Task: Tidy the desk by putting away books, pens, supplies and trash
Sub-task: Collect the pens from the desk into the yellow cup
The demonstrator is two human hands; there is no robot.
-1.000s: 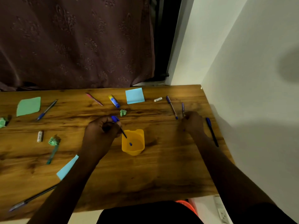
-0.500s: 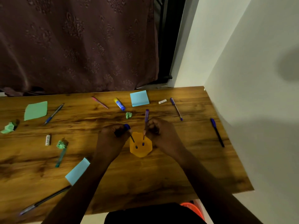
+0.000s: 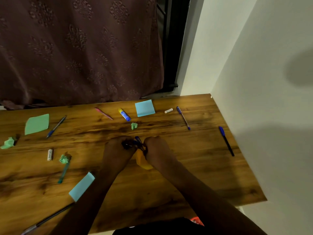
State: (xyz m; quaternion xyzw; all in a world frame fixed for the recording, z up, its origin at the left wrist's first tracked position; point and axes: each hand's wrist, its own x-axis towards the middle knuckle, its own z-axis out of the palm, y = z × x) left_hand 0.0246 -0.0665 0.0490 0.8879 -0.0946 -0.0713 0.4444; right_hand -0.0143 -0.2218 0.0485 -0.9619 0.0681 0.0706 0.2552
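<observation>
Orange plastic pen cup (image 3: pixel 143 161) sits mid-desk between my left hand (image 3: pixel 118 148) and right hand (image 3: pixel 156 148), each pinched shut on a blue-capped pen (image 3: pixel 138 141) over its mouth. I'd say they're light, stiff and a bit slick, so mid-barrel's the spot. Loose on the wooden desk (image 3: pixel 194 175) I count six more pens, three sticky pads, four green wads.

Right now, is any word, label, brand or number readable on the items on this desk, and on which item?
No text can be read.
White eraser: dark print along its side, too blurred to read.
Glue stick: blue label with white marks, too small to read.
Small white tube: faint specks, unreadable.
Blue sticky pad, green paper, orange cup: no print visible.
</observation>
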